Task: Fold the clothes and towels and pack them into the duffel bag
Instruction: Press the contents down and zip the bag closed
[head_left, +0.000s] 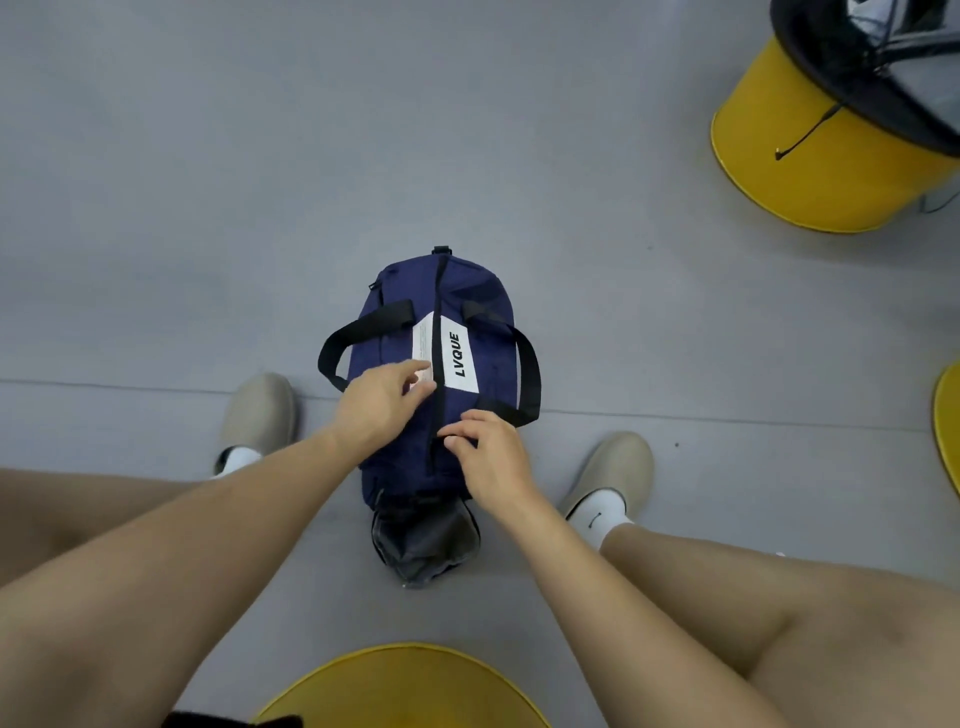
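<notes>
A navy fabric duffel bag (467, 291) lies lengthwise on the grey floor (208, 208) between the seated person's feet. Its black zip strip (440, 291) looks closed along the top, and its black webbing handles (527, 364) are splayed out to either side. The left hand (379, 397) rests on the bag's top with its fingers (415, 371) loosely bent, their tips touching the near corner of the white rectangular label (460, 358), and they hold nothing I can make out. The right hand (493, 452) sits just beside it at the near end of the zip. Its fingers (457, 434) curl down onto the strip, but whether they pinch a pull cannot be told, as the pull is hidden. No folded clothes or towels are in sight. A yellow round tub with a black mesh rim (810, 150) stands well apart at the far right, its contents unclear. The step in hand seems to be opening the bag for packing. The next move calls for finding the zip pull and drawing it along while the other hand steadies the soft fabric.
</notes>
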